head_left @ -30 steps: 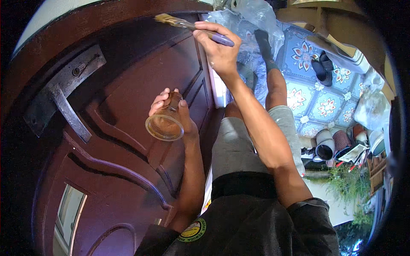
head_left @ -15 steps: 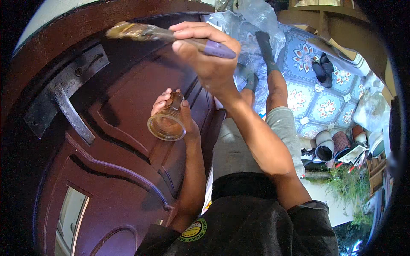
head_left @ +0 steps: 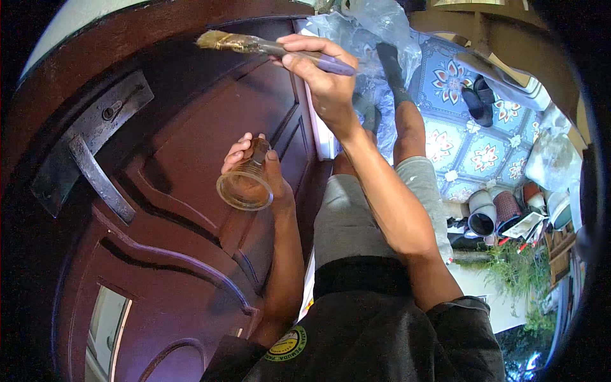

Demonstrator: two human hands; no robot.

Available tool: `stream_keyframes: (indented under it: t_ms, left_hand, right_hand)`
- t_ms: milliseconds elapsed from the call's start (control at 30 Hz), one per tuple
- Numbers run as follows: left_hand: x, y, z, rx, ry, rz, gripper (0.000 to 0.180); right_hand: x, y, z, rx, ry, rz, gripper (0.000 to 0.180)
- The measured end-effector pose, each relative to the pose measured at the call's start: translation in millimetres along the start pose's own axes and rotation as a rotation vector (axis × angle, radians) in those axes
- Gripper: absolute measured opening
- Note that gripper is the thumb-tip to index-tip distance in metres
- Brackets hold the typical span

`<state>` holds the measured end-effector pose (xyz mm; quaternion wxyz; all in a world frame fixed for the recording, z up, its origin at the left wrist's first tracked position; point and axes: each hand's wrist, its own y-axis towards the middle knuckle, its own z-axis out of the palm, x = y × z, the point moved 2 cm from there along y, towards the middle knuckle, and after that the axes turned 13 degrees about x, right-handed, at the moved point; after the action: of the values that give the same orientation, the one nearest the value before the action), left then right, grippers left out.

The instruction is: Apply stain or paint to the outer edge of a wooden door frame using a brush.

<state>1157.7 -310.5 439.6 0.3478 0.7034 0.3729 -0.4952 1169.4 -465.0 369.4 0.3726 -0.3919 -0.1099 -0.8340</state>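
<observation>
Right hand (head_left: 321,76) fingers clamping the paintbrush (head_left: 254,46), bristles hovering at the brown door (head_left: 191,159) panel, left hand (head_left: 264,169) wrapping the clear cup (head_left: 245,188) just beside it—I'd be keeping strokes along the moulding, brush lightly loaded, cup level.

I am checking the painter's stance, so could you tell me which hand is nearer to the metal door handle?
Left. The left hand, holding a clear cup, is just right of the door handle; the right hand with the paintbrush is farther right.
</observation>
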Motion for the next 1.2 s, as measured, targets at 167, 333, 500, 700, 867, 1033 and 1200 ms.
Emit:
stream_keyframes:
  t_ms: [167, 333, 500, 700, 867, 1033, 1200]
  left_hand:
    - [1, 6, 0, 0.031, 0.037, 0.045, 0.044]
    - [3, 7, 0, -0.004, 0.041, 0.035, 0.042]
    - [2, 10, 5, 0.031, 0.021, 0.011, 0.041]
    - [4, 21, 4, 0.037, 0.039, 0.006, 0.043]
    - [6, 24, -1, 0.031, 0.053, 0.009, 0.044]
    - [8, 21, 0, -0.004, 0.053, -0.048, 0.042]
    - [7, 22, 3, 0.026, 0.002, -0.029, 0.043]
  right_hand:
    - [-32, 17, -33, -0.132, -0.096, 0.108, 0.015]
    - [-46, 19, -62, -0.227, -0.150, 0.240, 0.015]
    - [-37, 11, -48, -0.128, -0.033, 0.163, 0.016]
    - [-68, 29, -54, -0.169, -0.091, 0.195, 0.015]
    - [-95, 29, -82, -0.297, -0.264, 0.308, 0.012]
    - [-83, 19, -71, -0.404, -0.317, 0.161, 0.012]
    - [-58, 21, -35, -0.323, -0.261, 0.128, 0.009]
